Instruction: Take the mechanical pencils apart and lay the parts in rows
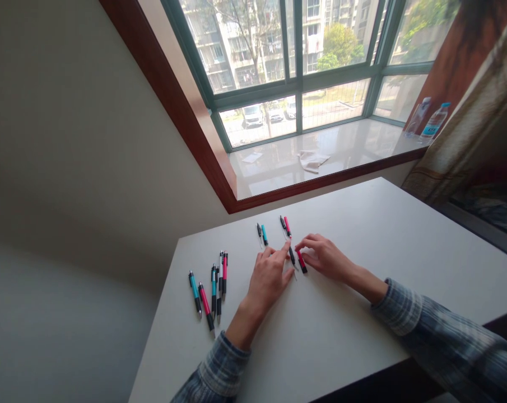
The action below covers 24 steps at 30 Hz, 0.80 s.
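Note:
My left hand point(270, 273) rests low over the white table point(345, 330), its index finger and thumb spread apart. Close to its fingertips lies a black pen part point(292, 256), with a thin pale refill point(296, 274) beside the thumb. My right hand point(326, 258) has its fingers bent and apart. Its fingertips are at the upper end of a pink and black pen barrel point(302, 263), which lies on the table beside the black part. Whether they touch the barrel is hard to tell.
Farther back lie a black pen part and pink barrel point(287, 226), and a black part with a teal barrel point(264, 235). Several whole pens point(213, 291) lie at left. Behind the table, a window sill point(274, 173) holds a cloth point(312, 160) and two bottles point(436, 122).

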{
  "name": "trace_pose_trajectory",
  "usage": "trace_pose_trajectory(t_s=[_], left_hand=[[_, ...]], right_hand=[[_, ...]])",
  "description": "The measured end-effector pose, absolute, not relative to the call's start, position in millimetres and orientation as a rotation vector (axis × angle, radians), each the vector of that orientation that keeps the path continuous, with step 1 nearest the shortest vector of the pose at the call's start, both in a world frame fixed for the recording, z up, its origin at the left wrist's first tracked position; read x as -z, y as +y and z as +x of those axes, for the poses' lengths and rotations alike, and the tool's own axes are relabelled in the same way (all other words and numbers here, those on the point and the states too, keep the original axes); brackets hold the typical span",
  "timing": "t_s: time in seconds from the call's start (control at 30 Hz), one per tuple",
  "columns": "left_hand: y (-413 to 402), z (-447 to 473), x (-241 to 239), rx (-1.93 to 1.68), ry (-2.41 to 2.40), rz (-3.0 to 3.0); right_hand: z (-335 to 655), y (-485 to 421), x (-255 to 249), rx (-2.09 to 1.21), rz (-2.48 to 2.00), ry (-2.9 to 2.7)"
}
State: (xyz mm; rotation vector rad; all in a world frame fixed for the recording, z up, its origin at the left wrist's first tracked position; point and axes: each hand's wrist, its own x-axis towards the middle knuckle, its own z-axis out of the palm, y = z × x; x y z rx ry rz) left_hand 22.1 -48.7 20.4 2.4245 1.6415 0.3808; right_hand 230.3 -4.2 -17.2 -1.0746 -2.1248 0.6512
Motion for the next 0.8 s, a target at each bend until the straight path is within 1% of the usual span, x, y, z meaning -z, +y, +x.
trace_pose_trajectory(t_s=[0.2,0.6,0.8], left_hand=[[-52.7,23.0,-21.1,-0.388,1.628,2.456],[-52.6,21.1,-20.7,-0.366,1.641,2.441],[-50.8,21.2,-19.3,-0.351,1.638,2.463]], right_hand=[[231.8,-6.7,14.5,-0.583,-1.033,-2.176],[231.7,-5.1,17.7,-0.580,-1.083,-2.160],[232.9,-5.6,16.0,-0.632,-1.113,-2.163]])
